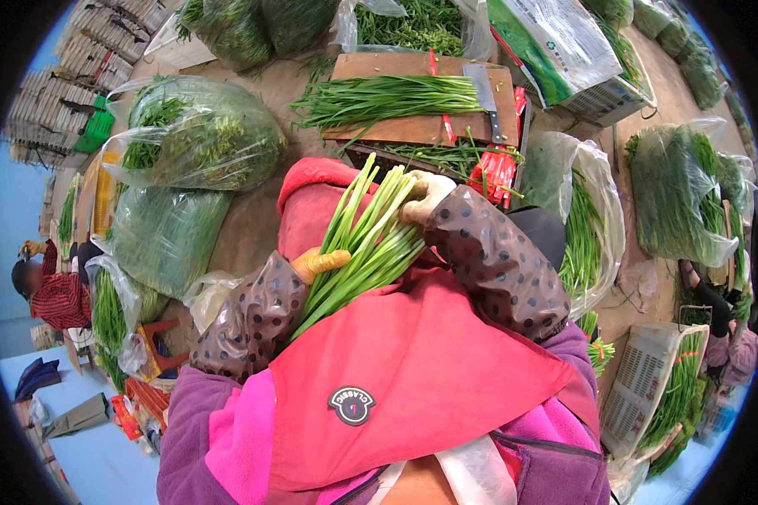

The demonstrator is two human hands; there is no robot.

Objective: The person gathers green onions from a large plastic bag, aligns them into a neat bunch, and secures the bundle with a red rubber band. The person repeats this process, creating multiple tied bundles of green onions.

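Observation:
A loose bunch of garlic chives (369, 237) lies slantwise over my lap, pale stem ends pointing up and away from me. My left hand (319, 264), in an orange-yellow glove, is wrapped around the bunch with its thumb across the stalks. At the stem ends, my right hand (426, 194) in a cream glove has its fingers curled on the right side of the bunch; its fingertips are partly hidden. Ahead, more chives (398, 98) rest on a wooden board (379, 65) over red strips, with a cleaver (483, 95) beside their stem ends.
A bundle of red strips (496, 173) hangs at the board's near right. Plastic bags of greens (196, 136) stand left, another open bag (597, 221) right. A white crate (638, 391) holds tied chives. One person (57, 287) sits far left; another person's leg (710, 297) shows far right.

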